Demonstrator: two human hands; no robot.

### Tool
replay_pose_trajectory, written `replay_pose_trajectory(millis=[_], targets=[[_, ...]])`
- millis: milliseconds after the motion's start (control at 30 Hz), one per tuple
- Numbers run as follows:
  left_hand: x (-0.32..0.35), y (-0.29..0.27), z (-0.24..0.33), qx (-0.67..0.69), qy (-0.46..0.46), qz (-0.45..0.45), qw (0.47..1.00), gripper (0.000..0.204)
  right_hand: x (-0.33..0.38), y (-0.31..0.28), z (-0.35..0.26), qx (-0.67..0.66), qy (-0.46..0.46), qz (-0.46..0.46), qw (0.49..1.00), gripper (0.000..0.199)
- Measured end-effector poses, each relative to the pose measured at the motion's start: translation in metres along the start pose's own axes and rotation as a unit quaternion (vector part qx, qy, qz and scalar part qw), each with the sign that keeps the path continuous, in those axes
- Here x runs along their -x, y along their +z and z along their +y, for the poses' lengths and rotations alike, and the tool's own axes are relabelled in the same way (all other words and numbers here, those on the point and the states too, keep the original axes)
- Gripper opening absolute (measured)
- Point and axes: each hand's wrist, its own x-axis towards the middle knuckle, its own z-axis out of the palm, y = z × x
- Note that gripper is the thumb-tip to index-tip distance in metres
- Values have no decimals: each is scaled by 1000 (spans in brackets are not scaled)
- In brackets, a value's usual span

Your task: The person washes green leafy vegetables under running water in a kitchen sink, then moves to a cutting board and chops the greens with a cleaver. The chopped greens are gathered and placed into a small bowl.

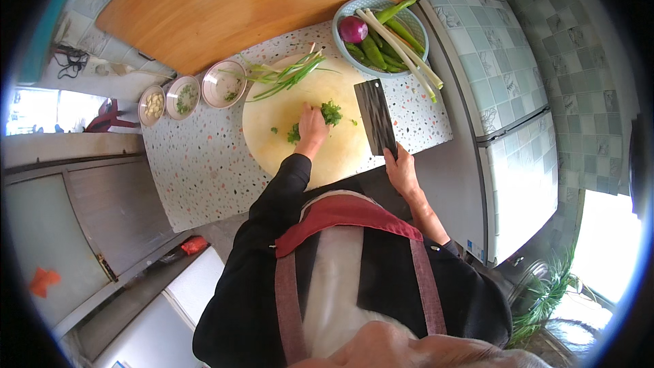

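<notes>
A round pale cutting board (266,143) lies on the speckled tabletop. Over its middle, my left hand (313,126) is closed on a bunch of leafy green herbs (332,113), whose leaves stick out on both sides of the fingers. My right hand (402,170) grips the handle of a dark cleaver (375,112) at the board's right edge. The blade points away from me and lies apart from the herbs. Green onions (289,80) rest across the far left part of the board, and small leaf bits are scattered near my left hand.
Beyond the board's right side stands a blue basket (336,31) with green peppers, a red onion (353,29) and leeks (402,48). Three small bowls sit at the far left: one of garlic (154,104), two with chopped bits. A refrigerator (477,75) borders the table's right.
</notes>
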Motion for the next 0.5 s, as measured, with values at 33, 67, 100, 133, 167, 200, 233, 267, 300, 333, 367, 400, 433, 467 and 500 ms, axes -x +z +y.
replay_pose_trajectory(millis=[33,67,100,133,167,200,233,267,300,333,367,400,433,467,500], targets=[[2,2,2,-1,5,0,1000,47,0,0,2,6,-10,4,1000,24],[-1,4,3,15,-1,-24,1000,45,-1,-1,5,13,-21,9,1000,24],[0,6,3,-16,22,-16,999,43,-1,-1,7,13,-18,12,1000,25],[3,8,2,-47,45,-7,998,40,0,-1,9,14,-15,14,1000,25],[3,10,3,-76,69,2,995,38,1,-3,9,9,4,14,1000,25],[1,9,2,-10,44,0,999,36,1,-4,9,4,22,14,1000,25],[-4,6,-4,56,18,-3,998,34,1,-8,10,5,44,1,999,29],[-8,3,-11,123,-8,-8,992,33,0,-13,5,7,67,-13,998,35],[-14,-3,-26,197,-12,-26,980,33,0,-15,0,5,87,-31,996,40],[-22,-10,-49,268,-19,-40,963,33,-1,-14,-5,3,82,-34,996,39],[-27,-19,-68,338,-25,-53,939,33,-2,-13,-7,1,79,-36,996,38],[-30,-28,-76,404,-70,-52,911,34,-3,-13,-7,3,77,-34,996,37],[-30,-37,-84,467,-115,-49,875,35,-5,-12,-9,2,71,-38,997,35],[-30,-48,-76,514,-116,-30,850,38,-5,-15,-6,8,70,-34,997,34],[-30,-61,-76,542,-123,6,831,44,-6,-14,-7,9,64,-39,997,32]])
